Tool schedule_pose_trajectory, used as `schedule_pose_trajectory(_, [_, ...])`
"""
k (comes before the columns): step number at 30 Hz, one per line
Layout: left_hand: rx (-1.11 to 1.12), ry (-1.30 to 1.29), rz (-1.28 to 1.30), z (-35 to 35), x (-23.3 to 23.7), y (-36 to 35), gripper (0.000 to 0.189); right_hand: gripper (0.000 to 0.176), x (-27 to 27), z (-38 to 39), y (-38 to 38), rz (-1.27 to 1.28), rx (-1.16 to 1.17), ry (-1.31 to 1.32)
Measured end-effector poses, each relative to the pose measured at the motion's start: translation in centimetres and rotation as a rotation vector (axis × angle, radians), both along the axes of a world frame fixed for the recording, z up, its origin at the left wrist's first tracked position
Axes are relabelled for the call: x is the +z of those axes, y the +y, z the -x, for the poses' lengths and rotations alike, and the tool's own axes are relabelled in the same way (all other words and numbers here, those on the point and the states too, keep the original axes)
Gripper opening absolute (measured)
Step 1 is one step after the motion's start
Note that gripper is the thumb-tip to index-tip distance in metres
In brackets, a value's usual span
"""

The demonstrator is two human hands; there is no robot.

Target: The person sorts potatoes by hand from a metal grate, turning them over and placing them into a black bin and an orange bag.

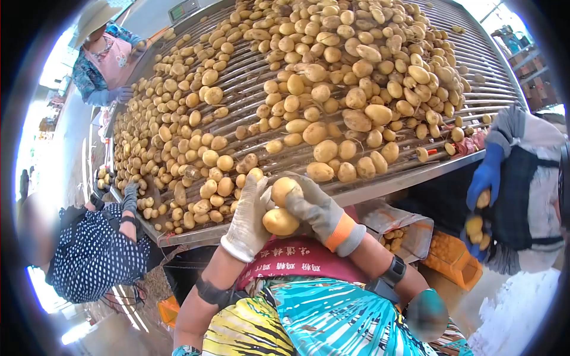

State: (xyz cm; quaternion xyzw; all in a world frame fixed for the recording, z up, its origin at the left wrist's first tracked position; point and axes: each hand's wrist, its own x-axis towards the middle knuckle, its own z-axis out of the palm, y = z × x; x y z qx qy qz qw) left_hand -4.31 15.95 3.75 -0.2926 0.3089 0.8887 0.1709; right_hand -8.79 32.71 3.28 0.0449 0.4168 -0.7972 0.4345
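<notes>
Both of my gloved hands are held close together at the near edge of a roller table point(380, 193) covered with potatoes point(356, 118). My left hand point(248, 216), in a pale glove, is curled around potatoes, one showing above its fingertips and a larger one point(280, 221) by its palm. In a grey glove with an orange cuff, my right hand point(314, 209) grips another potato point(286, 191) just above that one. The two potatoes between my hands touch or nearly touch.
A co-worker point(110, 59) stands at the far left, another point(98, 249) at the near left. On the right a person in blue gloves point(487, 172) holds potatoes. Beside my right arm are a clear plastic-lined container point(409, 228) and an orange crate point(469, 267).
</notes>
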Motion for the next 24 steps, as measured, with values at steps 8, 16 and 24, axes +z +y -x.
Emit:
schedule_pose_trajectory(8, [0.033,-0.027,-0.035,0.2,0.9,1.1,0.074,0.064,1.2,2.4,0.0,-0.317,0.109,0.654])
schedule_pose_trajectory(16, [0.062,-0.068,-0.193,0.1,1.8,1.4,0.081,0.065,1.2,3.7,1.2,-0.174,0.160,0.792])
schedule_pose_trajectory(24, [-0.035,-0.064,-0.244,-0.2,1.7,1.4,0.075,0.065,2.5,3.4,2.4,-0.213,0.168,0.692])
